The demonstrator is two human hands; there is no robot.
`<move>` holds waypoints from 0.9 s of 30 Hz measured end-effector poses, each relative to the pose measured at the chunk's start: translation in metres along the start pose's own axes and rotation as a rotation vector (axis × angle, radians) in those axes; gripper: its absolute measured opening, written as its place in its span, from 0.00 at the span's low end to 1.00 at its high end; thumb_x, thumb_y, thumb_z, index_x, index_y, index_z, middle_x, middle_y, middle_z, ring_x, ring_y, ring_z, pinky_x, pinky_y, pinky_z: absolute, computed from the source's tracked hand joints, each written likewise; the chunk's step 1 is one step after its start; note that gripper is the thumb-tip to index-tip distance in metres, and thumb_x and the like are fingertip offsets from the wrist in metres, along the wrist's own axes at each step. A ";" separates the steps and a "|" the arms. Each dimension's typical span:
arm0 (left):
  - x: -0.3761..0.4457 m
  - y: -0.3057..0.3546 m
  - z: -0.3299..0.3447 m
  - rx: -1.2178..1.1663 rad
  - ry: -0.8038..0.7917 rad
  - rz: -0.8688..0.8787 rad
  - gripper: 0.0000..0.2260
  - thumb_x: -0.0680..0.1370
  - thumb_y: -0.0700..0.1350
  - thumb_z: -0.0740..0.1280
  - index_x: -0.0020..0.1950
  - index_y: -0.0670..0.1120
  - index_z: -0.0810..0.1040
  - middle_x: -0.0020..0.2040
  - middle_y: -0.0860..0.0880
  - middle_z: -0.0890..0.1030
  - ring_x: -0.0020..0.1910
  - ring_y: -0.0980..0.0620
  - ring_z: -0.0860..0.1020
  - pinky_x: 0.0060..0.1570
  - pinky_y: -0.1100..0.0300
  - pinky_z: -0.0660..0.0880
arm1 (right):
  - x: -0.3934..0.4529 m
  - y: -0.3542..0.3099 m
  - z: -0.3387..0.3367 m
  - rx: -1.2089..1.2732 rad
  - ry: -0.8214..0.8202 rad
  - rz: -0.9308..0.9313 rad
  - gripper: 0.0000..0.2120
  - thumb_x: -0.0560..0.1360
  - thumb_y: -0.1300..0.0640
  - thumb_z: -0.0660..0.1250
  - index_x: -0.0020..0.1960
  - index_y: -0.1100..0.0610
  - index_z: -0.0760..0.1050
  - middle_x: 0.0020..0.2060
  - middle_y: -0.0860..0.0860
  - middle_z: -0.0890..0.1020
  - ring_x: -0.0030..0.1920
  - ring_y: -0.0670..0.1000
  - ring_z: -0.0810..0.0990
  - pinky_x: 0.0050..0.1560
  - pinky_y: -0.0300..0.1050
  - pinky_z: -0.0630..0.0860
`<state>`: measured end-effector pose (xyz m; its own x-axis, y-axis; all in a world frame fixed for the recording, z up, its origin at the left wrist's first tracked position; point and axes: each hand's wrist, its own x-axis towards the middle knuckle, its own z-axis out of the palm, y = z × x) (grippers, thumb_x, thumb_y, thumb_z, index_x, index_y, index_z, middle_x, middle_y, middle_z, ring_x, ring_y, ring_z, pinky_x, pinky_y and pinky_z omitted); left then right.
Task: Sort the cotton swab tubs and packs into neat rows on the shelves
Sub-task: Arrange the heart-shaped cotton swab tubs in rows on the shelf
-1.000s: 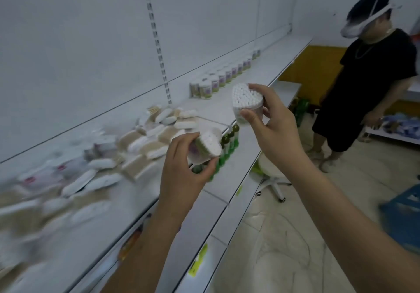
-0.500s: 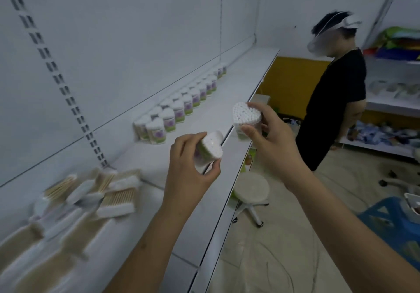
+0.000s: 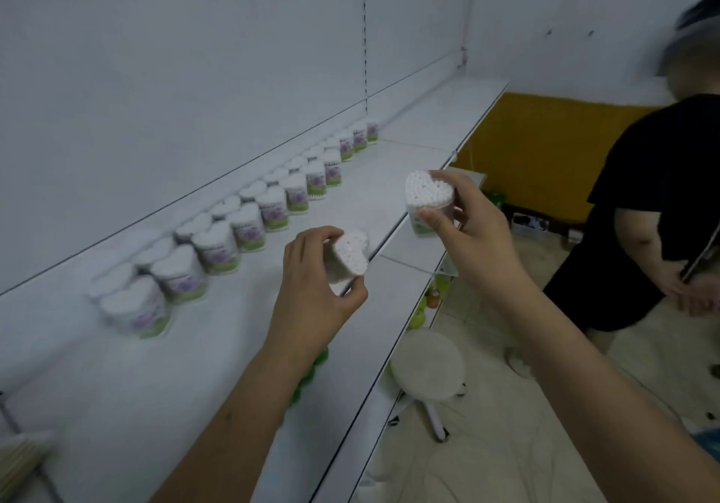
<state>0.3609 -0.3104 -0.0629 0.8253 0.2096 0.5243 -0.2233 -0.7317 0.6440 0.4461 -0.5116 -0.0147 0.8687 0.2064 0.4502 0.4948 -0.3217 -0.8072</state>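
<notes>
1. This is a small shop, part-stocked.
2. A long white metal shelf (image 3: 389, 206) runs along a slotted back panel (image 3: 365, 35), as retail shelving does.
3. Identical heart-shaped cotton swab tubs (image 3: 249, 226) stand in two rows along it, like goods on display.
4. More shelf tiers sit below, with green bottles (image 3: 428, 300) on them.
5. A round stool (image 3: 427, 362) stands in the tiled aisle.
</notes>
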 end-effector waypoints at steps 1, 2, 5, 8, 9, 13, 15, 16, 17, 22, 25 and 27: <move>0.011 -0.003 0.010 0.011 -0.006 -0.002 0.26 0.70 0.43 0.76 0.65 0.50 0.72 0.60 0.55 0.73 0.60 0.55 0.69 0.53 0.76 0.65 | 0.014 0.012 -0.003 0.005 -0.002 0.003 0.18 0.79 0.51 0.68 0.68 0.44 0.71 0.57 0.36 0.76 0.56 0.38 0.76 0.52 0.29 0.73; 0.022 -0.005 0.019 0.021 -0.012 -0.004 0.25 0.70 0.43 0.76 0.65 0.50 0.72 0.60 0.55 0.73 0.60 0.55 0.70 0.54 0.77 0.65 | 0.026 0.023 -0.004 0.015 -0.007 0.009 0.18 0.79 0.51 0.68 0.68 0.44 0.71 0.57 0.37 0.76 0.56 0.39 0.76 0.52 0.29 0.73; 0.055 -0.016 0.044 0.052 -0.044 -0.014 0.25 0.71 0.45 0.77 0.65 0.50 0.74 0.59 0.57 0.75 0.57 0.57 0.72 0.54 0.78 0.64 | 0.061 0.057 -0.003 0.049 -0.036 0.034 0.18 0.79 0.51 0.68 0.67 0.43 0.71 0.59 0.40 0.77 0.58 0.41 0.76 0.52 0.27 0.73; 0.092 -0.030 0.070 0.088 -0.107 -0.010 0.24 0.73 0.46 0.76 0.67 0.51 0.73 0.59 0.58 0.75 0.55 0.56 0.73 0.54 0.78 0.64 | 0.095 0.090 0.005 0.080 -0.071 0.053 0.18 0.79 0.52 0.68 0.67 0.44 0.71 0.59 0.41 0.78 0.58 0.42 0.77 0.53 0.27 0.73; 0.104 -0.036 0.078 0.092 -0.125 -0.005 0.25 0.73 0.46 0.75 0.68 0.50 0.73 0.59 0.58 0.74 0.56 0.55 0.73 0.55 0.77 0.64 | 0.107 0.100 0.009 0.087 -0.080 0.060 0.17 0.79 0.52 0.69 0.67 0.45 0.72 0.59 0.42 0.78 0.58 0.42 0.77 0.54 0.30 0.75; 0.150 -0.057 0.103 0.111 -0.188 0.014 0.26 0.76 0.45 0.73 0.73 0.51 0.70 0.64 0.55 0.73 0.61 0.54 0.72 0.59 0.73 0.65 | 0.157 0.134 0.028 0.124 -0.099 0.082 0.19 0.79 0.51 0.68 0.69 0.44 0.70 0.59 0.43 0.79 0.57 0.43 0.79 0.57 0.42 0.78; 0.169 -0.064 0.111 0.132 -0.203 0.044 0.27 0.75 0.44 0.73 0.72 0.52 0.71 0.65 0.54 0.72 0.62 0.53 0.71 0.62 0.64 0.69 | 0.182 0.145 0.035 0.146 -0.106 0.099 0.22 0.79 0.50 0.67 0.71 0.42 0.68 0.59 0.43 0.79 0.56 0.41 0.79 0.56 0.39 0.77; 0.179 -0.067 0.116 0.146 -0.210 0.061 0.26 0.74 0.43 0.73 0.72 0.53 0.71 0.64 0.54 0.72 0.61 0.53 0.71 0.61 0.61 0.70 | 0.195 0.152 0.040 0.138 -0.116 0.099 0.22 0.79 0.49 0.67 0.72 0.41 0.67 0.59 0.43 0.79 0.55 0.40 0.79 0.55 0.38 0.77; 0.188 -0.070 0.120 0.167 -0.214 0.081 0.26 0.74 0.44 0.72 0.71 0.53 0.71 0.64 0.53 0.71 0.62 0.53 0.70 0.61 0.59 0.71 | 0.208 0.159 0.044 0.127 -0.129 0.091 0.21 0.80 0.49 0.67 0.71 0.40 0.68 0.59 0.43 0.79 0.54 0.41 0.79 0.54 0.39 0.77; 0.217 -0.082 0.148 0.332 -0.224 0.146 0.28 0.73 0.42 0.71 0.72 0.53 0.71 0.71 0.46 0.66 0.70 0.49 0.64 0.66 0.55 0.71 | 0.263 0.196 0.068 0.099 -0.204 0.033 0.14 0.81 0.52 0.65 0.65 0.42 0.73 0.55 0.42 0.79 0.47 0.40 0.78 0.47 0.31 0.74; 0.221 -0.093 0.165 0.444 -0.337 0.188 0.29 0.73 0.43 0.67 0.74 0.55 0.68 0.75 0.43 0.61 0.75 0.43 0.58 0.67 0.46 0.71 | 0.290 0.220 0.086 0.047 -0.301 -0.011 0.14 0.81 0.52 0.64 0.67 0.46 0.75 0.60 0.41 0.78 0.51 0.39 0.77 0.54 0.38 0.74; 0.222 -0.099 0.172 0.418 -0.363 0.168 0.27 0.75 0.47 0.66 0.74 0.56 0.68 0.76 0.44 0.60 0.77 0.43 0.57 0.69 0.46 0.69 | 0.309 0.234 0.098 0.048 -0.371 -0.045 0.15 0.81 0.51 0.64 0.67 0.46 0.74 0.63 0.41 0.76 0.57 0.42 0.76 0.61 0.43 0.74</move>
<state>0.6557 -0.3029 -0.1056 0.9379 -0.1135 0.3280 -0.2037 -0.9451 0.2554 0.8279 -0.4329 -0.1020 0.7748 0.5429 0.3238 0.5229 -0.2626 -0.8109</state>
